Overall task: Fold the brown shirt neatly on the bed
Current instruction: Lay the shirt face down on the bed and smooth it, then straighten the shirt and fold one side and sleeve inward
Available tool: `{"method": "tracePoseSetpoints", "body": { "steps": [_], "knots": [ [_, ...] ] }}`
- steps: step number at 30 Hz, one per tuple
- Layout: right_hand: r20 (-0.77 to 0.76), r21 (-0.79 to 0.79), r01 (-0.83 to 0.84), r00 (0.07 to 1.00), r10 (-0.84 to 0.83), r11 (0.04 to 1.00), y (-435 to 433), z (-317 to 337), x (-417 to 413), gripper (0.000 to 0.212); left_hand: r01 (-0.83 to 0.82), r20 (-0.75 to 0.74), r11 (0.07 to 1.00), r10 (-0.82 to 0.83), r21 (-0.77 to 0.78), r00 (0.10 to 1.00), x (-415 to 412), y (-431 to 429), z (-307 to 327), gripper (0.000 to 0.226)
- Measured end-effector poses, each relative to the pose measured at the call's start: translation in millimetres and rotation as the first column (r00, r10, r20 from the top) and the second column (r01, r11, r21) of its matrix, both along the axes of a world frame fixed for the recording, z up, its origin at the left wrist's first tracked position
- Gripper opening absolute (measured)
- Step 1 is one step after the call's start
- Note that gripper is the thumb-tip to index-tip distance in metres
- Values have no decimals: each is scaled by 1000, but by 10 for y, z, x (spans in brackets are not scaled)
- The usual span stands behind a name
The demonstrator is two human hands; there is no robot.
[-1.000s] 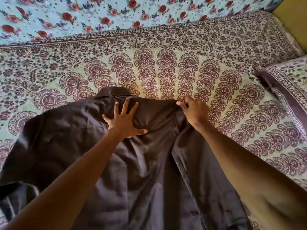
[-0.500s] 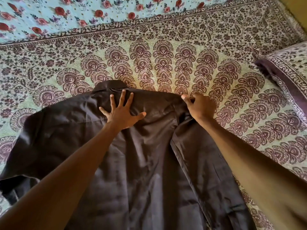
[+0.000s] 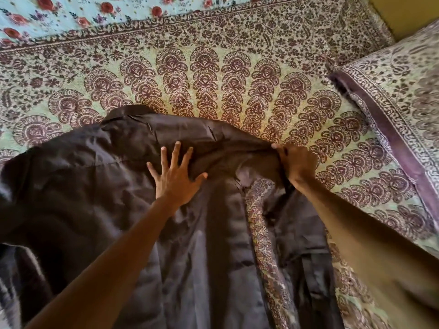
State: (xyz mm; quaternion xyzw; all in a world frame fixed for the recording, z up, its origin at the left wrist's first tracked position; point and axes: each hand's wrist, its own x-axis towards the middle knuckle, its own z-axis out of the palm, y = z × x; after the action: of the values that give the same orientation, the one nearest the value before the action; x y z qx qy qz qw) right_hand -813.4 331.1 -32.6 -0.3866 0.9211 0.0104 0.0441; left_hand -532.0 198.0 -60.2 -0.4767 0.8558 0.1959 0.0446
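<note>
My right hand, gripping a shoulder of the one brown shirt, has pulled a gap open just below itself, baring bedspread. Beside it, my left hand presses flat on the shirt, fingers spread.

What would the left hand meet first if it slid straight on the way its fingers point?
More of the brown shirt, up to its far edge; beyond that only the patterned bedspread. The left hand lies flat, fingers pointing away from the person; nothing else seems in line.

Patterned pillow, floral sheet, yellow wall
</note>
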Motion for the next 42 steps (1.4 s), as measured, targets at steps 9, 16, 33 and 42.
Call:
{"method": "tracePoseSetpoints", "body": {
  "steps": [9,16,33,42],
  "knots": [
    [-80,-441,-151,988,129,885,333,345,790,15,56,-116,983,-77,-175,990,172,473,270,61],
    [433,-91,-59,897,93,994,1224,306,1840,30,279,-129,948,-299,-151,945,619,1603,298,36],
    [552,9,378,770,-319,926,3058,392,2582,38,180,-79,964,-167,195,983,1279,2934,510,52],
    [502,214,300,783,-368,930,3705,317,2746,35,369,-37,921,-367,125,929,1493,3476,466,47]
  ]
}}
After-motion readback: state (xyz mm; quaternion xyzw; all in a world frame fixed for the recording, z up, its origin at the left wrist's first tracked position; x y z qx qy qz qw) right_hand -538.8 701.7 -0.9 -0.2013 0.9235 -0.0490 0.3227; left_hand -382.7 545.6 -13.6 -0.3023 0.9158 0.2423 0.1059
